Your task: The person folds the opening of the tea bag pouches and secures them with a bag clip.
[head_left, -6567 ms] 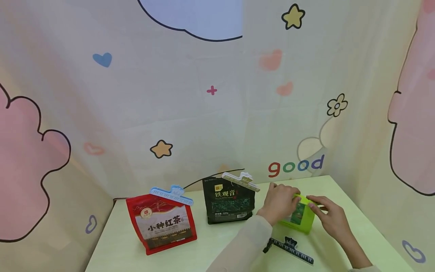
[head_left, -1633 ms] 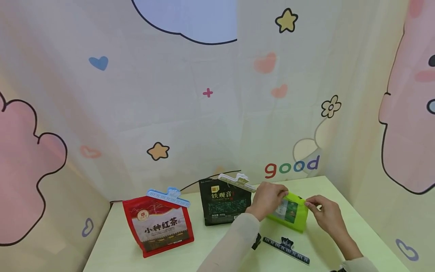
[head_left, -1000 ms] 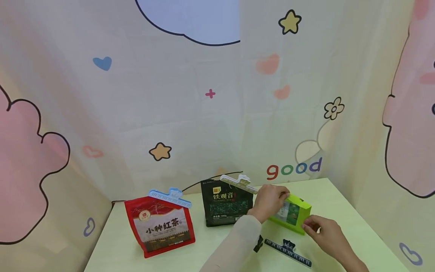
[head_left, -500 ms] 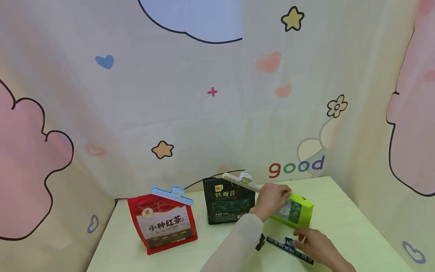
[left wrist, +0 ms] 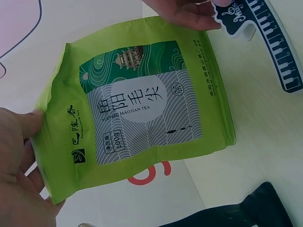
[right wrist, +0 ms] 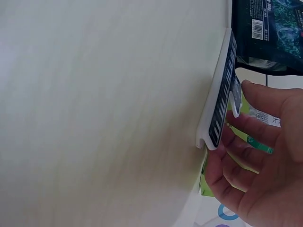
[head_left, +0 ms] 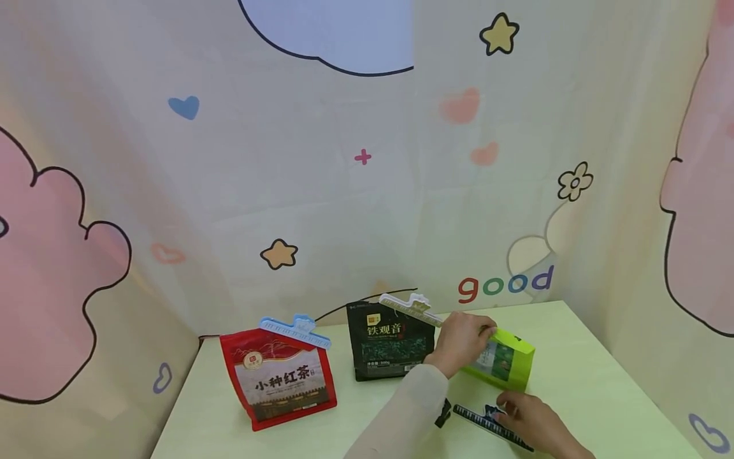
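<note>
My left hand pinches one end of the top edge of a bright green tea bag; the thumb lies on its front in the left wrist view, with the fingers behind. The bag carries a silver and green label. Just in front of it on the table, a black clip with a piano-key bar is in my right hand. In the right wrist view my thumb and fingers close on the handle of the clip, other fingers curled below the bar. The hand hides part of the clip in the head view.
A red tea bag wearing a blue clip stands at the left. Between it and my left hand stands a black tea bag with a whitish clip. A small black object shows beside my left sleeve.
My right hand has let go of the green tea bag's right corner, come down toward the front and taken hold of the black clip. My left hand stays on the bag.
</note>
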`<state>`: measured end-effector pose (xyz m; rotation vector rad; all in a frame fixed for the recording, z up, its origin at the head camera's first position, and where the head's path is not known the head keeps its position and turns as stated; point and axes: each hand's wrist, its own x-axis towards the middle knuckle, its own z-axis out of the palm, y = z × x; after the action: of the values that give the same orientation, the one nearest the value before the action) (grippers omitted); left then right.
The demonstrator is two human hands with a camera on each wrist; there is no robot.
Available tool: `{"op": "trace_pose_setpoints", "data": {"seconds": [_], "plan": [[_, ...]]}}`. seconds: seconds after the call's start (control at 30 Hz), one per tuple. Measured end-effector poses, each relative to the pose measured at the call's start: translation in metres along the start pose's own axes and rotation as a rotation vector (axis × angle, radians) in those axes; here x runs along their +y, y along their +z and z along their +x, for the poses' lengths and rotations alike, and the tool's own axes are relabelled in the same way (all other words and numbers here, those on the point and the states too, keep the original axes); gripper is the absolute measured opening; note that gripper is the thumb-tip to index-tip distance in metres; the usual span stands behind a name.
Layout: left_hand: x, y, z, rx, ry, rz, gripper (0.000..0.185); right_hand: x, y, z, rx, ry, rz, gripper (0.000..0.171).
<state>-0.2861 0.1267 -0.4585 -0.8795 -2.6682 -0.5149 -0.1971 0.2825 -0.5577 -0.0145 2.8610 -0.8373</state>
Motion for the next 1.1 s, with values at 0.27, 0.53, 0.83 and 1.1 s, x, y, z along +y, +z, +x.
{"op": "trace_pose_setpoints", "data": {"seconds": [0.27, 0.53, 0.83, 1.1], "plan": [[0.002, 0.0, -0.005, 0.009, -0.004, -0.023, 0.017, -0.001, 0.005, 0.001, -0.016, 0.007, 0.012, 0.011], [0.003, -0.001, -0.005, -0.002, -0.009, -0.028, 0.017, -0.002, 0.0, -0.003, -0.051, -0.01, 0.068, 0.014], [0.0, -0.005, -0.002, 0.018, 0.01, -0.019, 0.016, -0.01, -0.007, -0.001, -0.045, -0.05, 0.001, 0.032], [0.0, -0.004, -0.003, 0.014, 0.007, -0.014, 0.017, -0.015, -0.009, -0.007, -0.009, -0.069, -0.048, 0.025]]}}
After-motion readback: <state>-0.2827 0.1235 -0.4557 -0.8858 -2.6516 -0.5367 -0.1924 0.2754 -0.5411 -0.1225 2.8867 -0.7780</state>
